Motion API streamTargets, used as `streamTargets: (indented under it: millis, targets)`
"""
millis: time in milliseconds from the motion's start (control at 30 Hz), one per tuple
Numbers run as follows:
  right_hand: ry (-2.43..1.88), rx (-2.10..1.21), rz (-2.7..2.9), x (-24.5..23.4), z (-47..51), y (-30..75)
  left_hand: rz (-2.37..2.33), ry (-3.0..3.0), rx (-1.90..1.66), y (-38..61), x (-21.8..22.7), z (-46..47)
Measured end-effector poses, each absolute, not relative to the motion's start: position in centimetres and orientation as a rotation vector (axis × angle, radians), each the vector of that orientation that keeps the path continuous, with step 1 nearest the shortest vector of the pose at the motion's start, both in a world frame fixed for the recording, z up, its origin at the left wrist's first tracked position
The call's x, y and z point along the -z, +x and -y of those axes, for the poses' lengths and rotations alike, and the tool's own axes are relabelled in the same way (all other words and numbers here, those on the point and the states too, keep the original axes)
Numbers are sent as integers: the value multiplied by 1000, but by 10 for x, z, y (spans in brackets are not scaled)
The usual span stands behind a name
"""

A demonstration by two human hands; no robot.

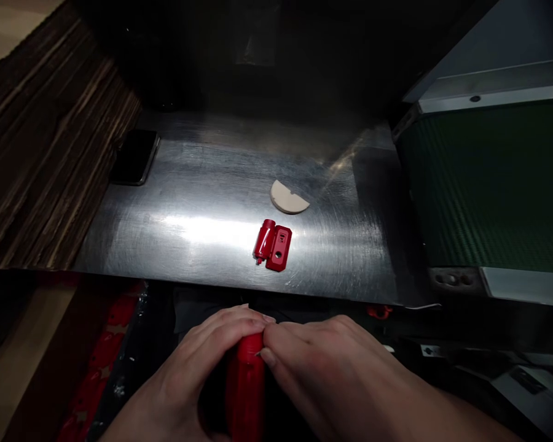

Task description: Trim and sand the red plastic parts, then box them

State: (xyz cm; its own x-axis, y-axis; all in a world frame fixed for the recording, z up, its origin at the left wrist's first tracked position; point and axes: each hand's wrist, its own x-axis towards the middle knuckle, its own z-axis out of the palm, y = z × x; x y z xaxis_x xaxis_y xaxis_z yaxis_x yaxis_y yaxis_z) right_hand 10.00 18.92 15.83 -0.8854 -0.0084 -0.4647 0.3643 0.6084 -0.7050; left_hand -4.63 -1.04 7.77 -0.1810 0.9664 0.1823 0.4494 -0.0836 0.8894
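Below the table's front edge, my left hand [184,371] is closed around a long red plastic part [245,393], its fingers over the rounded top. My right hand [327,362] is closed in a pinch against the right side of that part's top. A thin, pale tip shows by the right thumb; what the fingers hold is hidden. Ahead on the metal table lies a small red plastic piece [273,244], with a glossy cylinder beside a flat plate. Just beyond it is a beige half-disc [289,197] with small notches along its straight edge.
A phone [136,157] lies on the metal table [203,184] beside stacked brown cardboard [50,135]. A green conveyor belt [493,184] with a metal frame runs at right. Red parts [104,359] sit in a lined box at lower left.
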Motion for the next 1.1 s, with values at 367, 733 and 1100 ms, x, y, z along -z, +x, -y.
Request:
streamTargets:
  millis: [367, 733, 1100]
  targets:
    - [285, 1200, -2395, -158, -196, 97, -1567, 1546, -1188, -52, -77, 2]
    - [301, 1238, -2417, -154, -202, 99, -1515, 1581, -1156, -58, -77, -9]
    - [289, 2033, -2229, -119, -230, 110, -1512, 1570, -1153, -62, -72, -18]
